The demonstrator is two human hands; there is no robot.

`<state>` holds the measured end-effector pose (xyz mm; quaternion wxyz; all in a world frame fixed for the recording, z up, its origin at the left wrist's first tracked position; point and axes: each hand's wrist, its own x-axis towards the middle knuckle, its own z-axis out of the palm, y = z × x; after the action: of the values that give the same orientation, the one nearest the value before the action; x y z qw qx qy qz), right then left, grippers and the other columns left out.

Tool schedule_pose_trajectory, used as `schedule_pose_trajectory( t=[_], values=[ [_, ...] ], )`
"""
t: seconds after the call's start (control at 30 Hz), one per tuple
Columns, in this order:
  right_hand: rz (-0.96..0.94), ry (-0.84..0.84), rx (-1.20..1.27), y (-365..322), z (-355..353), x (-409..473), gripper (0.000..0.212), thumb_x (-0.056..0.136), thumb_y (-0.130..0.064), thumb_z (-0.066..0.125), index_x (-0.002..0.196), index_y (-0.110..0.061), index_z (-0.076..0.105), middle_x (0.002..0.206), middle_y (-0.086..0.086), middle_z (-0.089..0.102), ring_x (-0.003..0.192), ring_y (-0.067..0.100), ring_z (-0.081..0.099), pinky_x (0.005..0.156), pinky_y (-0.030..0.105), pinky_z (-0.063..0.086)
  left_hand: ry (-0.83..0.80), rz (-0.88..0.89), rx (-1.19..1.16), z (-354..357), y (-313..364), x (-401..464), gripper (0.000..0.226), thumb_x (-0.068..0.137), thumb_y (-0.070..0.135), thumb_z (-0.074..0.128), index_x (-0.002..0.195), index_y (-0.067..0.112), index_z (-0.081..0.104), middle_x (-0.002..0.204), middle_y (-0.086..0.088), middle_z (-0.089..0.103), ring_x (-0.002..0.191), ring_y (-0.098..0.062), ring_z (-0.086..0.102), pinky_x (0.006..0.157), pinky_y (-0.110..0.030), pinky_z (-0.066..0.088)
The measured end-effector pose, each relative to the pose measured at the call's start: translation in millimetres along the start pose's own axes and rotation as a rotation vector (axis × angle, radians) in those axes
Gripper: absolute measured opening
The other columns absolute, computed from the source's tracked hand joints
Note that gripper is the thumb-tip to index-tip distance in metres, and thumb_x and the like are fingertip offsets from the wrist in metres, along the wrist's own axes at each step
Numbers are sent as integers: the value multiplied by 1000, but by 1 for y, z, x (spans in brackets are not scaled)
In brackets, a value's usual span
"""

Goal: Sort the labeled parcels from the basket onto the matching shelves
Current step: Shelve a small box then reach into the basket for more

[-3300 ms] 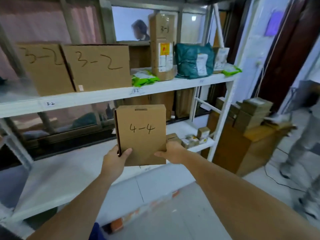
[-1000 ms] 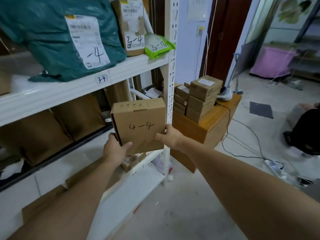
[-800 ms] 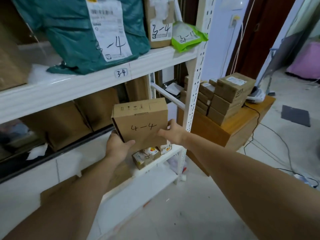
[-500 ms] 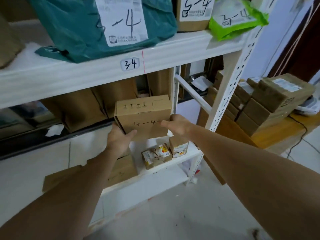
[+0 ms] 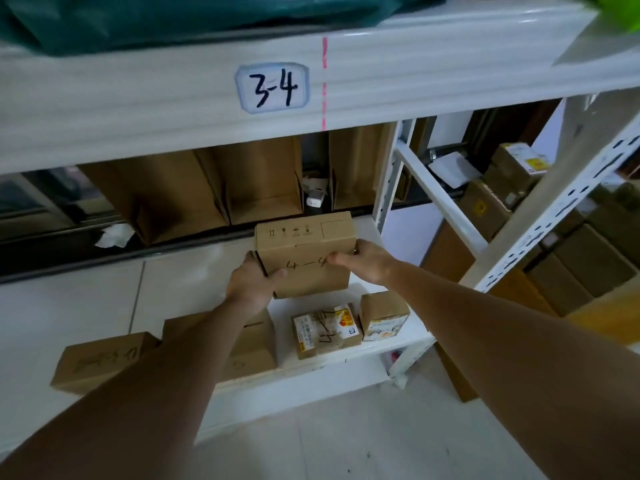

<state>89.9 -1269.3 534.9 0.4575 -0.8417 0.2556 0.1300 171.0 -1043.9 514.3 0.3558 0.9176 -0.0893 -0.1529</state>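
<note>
A brown cardboard parcel (image 5: 306, 254) marked "4-4" stands upright over the right end of the lower white shelf (image 5: 194, 271). My left hand (image 5: 252, 282) grips its lower left corner, thumb on the front face. My right hand (image 5: 367, 259) grips its right edge, fingers partly across the writing. Whether its bottom touches the shelf I cannot tell. Above, the upper shelf's front edge carries a "3-4" label (image 5: 273, 87).
Two small printed boxes (image 5: 325, 330) (image 5: 384, 317) and flat brown cartons (image 5: 100, 362) lie on the lower shelf in front. Tall cardboard pieces (image 5: 221, 185) lean at the back. A white perforated post (image 5: 561, 209) stands right, with stacked boxes (image 5: 571, 258) beyond. A teal bag (image 5: 173, 19) lies above.
I have moved closer and lower; both hands carried the "4-4" parcel forward in under the "3-4" shelf, over the lower shelf's right end. My right fingers now cover part of the writing.
</note>
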Motion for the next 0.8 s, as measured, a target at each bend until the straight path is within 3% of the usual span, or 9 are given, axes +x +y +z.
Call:
schedule_pose_trajectory(
  t=[0.17,0.27,0.47,0.63,0.8],
  values=[
    [35,-5,-57,15,5,13,92,60,-82,60,131,-24,65,122,1,67,114,23,60,104,38,48,-47,-19,143,18,-3,13,51,93,50,63,123,16,39,120,-12,66,110,-35,63,95,-49,52],
    [28,1,-65,22,7,20,67,81,-69,64,131,-24,65,122,1,67,116,23,59,105,39,48,-41,6,258,24,-7,16,50,93,57,60,121,17,46,117,-9,68,110,-33,63,98,-45,47],
    [12,-8,-70,28,12,29,56,88,-61,64,132,-25,64,124,1,67,117,22,59,105,38,47,-14,50,384,25,-17,19,52,90,66,56,116,22,59,112,-3,70,110,-27,60,95,-42,38],
    [4,-25,-83,28,17,25,55,90,-57,64,136,-27,59,127,1,65,120,23,58,106,38,46,-29,61,494,24,-21,14,49,89,70,52,107,26,63,105,0,70,109,-25,57,94,-41,39],
    [18,31,-99,33,13,22,74,77,-66,69,136,-23,53,124,0,64,118,23,58,95,35,48,-29,76,548,18,-18,7,49,89,69,52,104,23,60,104,-1,68,109,-25,57,94,-43,41]
  ],
)
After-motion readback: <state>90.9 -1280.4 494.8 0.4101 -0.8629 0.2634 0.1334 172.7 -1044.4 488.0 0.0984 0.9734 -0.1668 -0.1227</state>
